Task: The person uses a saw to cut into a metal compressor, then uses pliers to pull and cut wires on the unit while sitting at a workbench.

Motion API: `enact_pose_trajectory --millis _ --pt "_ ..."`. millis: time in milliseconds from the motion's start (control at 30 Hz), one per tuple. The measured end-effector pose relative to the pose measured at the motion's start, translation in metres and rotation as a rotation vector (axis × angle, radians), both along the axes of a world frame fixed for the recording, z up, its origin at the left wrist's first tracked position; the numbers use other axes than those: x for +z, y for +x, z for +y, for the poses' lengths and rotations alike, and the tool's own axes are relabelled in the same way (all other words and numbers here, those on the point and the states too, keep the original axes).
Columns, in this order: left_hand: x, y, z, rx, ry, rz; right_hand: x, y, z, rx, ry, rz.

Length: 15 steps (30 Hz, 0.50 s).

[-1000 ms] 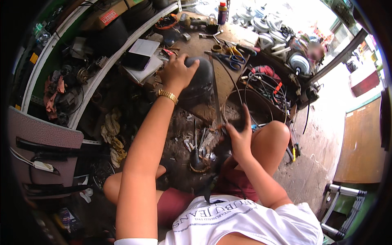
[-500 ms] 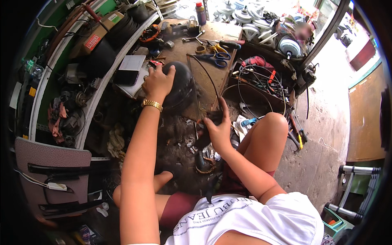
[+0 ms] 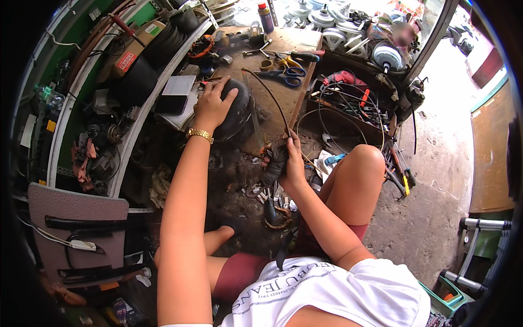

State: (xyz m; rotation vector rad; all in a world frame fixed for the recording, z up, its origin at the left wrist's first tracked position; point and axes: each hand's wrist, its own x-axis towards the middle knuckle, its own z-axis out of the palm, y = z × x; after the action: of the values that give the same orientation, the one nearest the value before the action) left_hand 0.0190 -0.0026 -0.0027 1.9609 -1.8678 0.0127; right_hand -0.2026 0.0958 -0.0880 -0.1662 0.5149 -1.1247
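My left hand (image 3: 213,107) lies with fingers and thumb spread on a smooth black dome-shaped thing (image 3: 239,111) at the near left edge of the wooden worktop. My right hand (image 3: 293,163) is closed around a thin dark flexible strip or cable (image 3: 277,101), which curves up and left over the worktop. Below that grip hangs a crumpled dark bundle (image 3: 275,164), apparently cloth, against the fingers. How the strip and bundle join is hidden. A gold bracelet (image 3: 200,134) circles my left wrist.
On the wooden worktop (image 3: 272,46) lie blue-handled scissors (image 3: 294,77), tape and a bottle (image 3: 265,19). A tool box (image 3: 348,111) with loose cables stands to its right. Cluttered shelves (image 3: 128,109) line the left. Scraps and tools litter the floor by my knees.
My right hand has shifted slightly, and the dark bundle below it shows more fully. The strip's upper end sits further left. My left hand stays on the dome.
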Motion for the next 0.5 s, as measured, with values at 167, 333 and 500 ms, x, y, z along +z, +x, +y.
enact_pose_trajectory --millis 167,333,500 --pt "-0.001 -0.013 -0.002 0.183 0.063 -0.074 0.005 0.011 0.009 -0.032 -0.041 0.062" --pt "-0.004 -0.01 0.001 0.238 0.068 -0.087 0.016 -0.013 0.064 0.013 -0.12 0.22" --pt "0.002 -0.016 0.002 0.228 0.1 -0.015 0.01 0.013 -0.014 -0.026 -0.167 0.218"
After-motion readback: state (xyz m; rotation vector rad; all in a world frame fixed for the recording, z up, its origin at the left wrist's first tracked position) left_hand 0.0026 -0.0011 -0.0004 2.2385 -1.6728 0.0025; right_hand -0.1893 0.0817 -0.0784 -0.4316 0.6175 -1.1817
